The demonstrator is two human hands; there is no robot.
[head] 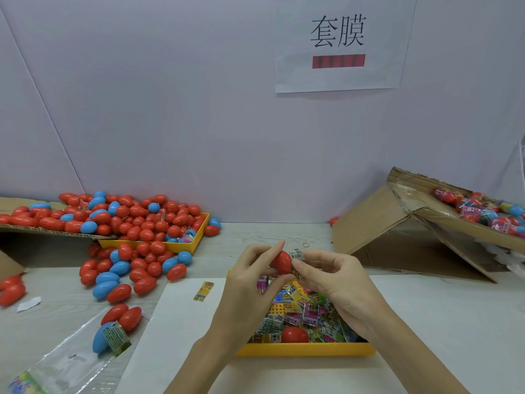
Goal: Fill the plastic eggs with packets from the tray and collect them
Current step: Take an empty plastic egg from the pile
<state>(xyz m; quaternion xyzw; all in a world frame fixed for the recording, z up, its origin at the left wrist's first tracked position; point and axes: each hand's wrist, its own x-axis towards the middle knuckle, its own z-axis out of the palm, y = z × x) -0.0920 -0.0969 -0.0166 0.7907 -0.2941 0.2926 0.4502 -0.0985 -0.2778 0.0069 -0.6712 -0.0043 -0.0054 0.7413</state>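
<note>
My left hand (250,282) grips a red egg half (281,262) above the yellow tray (306,349). My right hand (332,277) pinches a barcode-printed packet (297,255) against the open side of that half. The tray holds several colourful packets (309,311) and another red egg half (294,334) near its front edge. Both hands meet over the tray's far end.
A heap of red and blue eggs (127,223) spills from a second yellow tray (181,247) and cardboard at the left. A tilted cardboard box (397,228) with wrapped eggs (483,209) stands at the right. A loose packet (203,291) and a plastic bag (71,362) lie left of the tray.
</note>
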